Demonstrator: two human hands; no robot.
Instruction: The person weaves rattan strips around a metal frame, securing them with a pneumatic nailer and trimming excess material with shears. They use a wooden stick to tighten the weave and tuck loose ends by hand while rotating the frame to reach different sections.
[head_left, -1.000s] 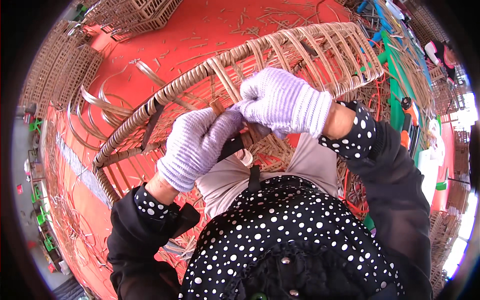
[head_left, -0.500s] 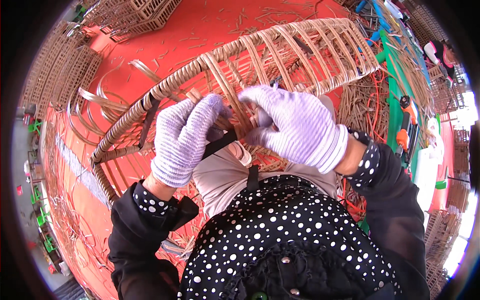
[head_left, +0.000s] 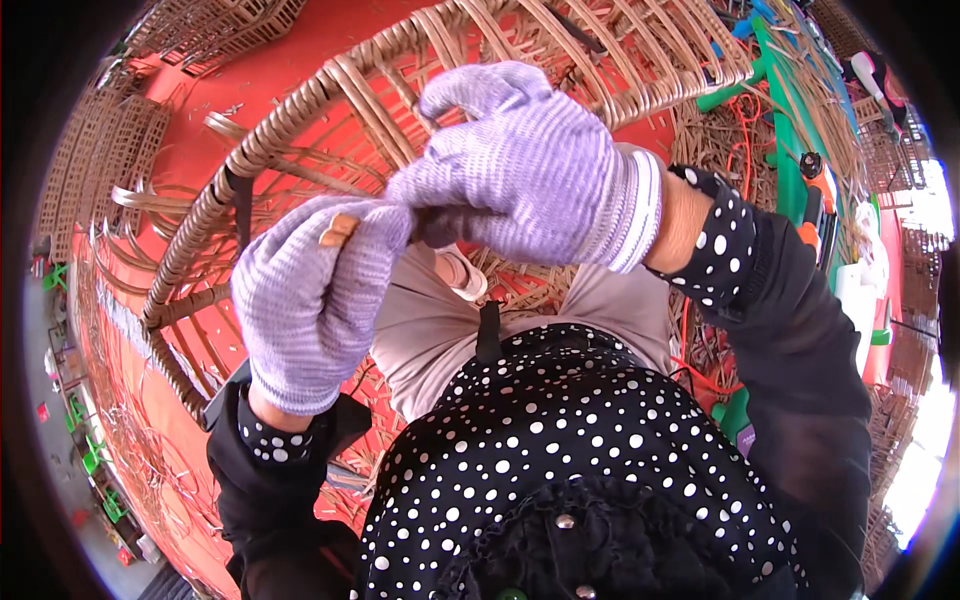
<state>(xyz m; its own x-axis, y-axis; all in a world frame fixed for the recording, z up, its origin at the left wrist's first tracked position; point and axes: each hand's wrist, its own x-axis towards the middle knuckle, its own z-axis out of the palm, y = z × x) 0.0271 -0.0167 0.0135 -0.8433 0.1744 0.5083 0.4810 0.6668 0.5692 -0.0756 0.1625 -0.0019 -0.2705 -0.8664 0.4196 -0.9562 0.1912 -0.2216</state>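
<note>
Both hands wear striped white-and-purple knit gloves. My left hand (head_left: 305, 300) is closed, and the brown end of a rattan strip (head_left: 339, 231) pokes out between its thumb and fingers. Beside it my right hand (head_left: 530, 170) is closed too, its fingertips against the left glove; what they pinch is hidden. Past the hands lies a long woven rattan frame (head_left: 265, 140) with a thick wrapped rim. Paired flat strips (head_left: 370, 110) run from that rim down behind the right fingers. Loose strip ends (head_left: 150, 200) curl out at the frame's left side.
Stacked woven panels (head_left: 100, 160) stand at the far left. A green rail (head_left: 790, 150) runs along the right, with an orange-and-black tool (head_left: 820, 195) by it. Strip offcuts (head_left: 715, 200) are heaped beyond my right arm, over the red floor (head_left: 215, 110).
Both hands have moved left and closer together; the right also rose. The left has sunk lower, turning so a strip end shows. The frame has shifted up and left in view.
</note>
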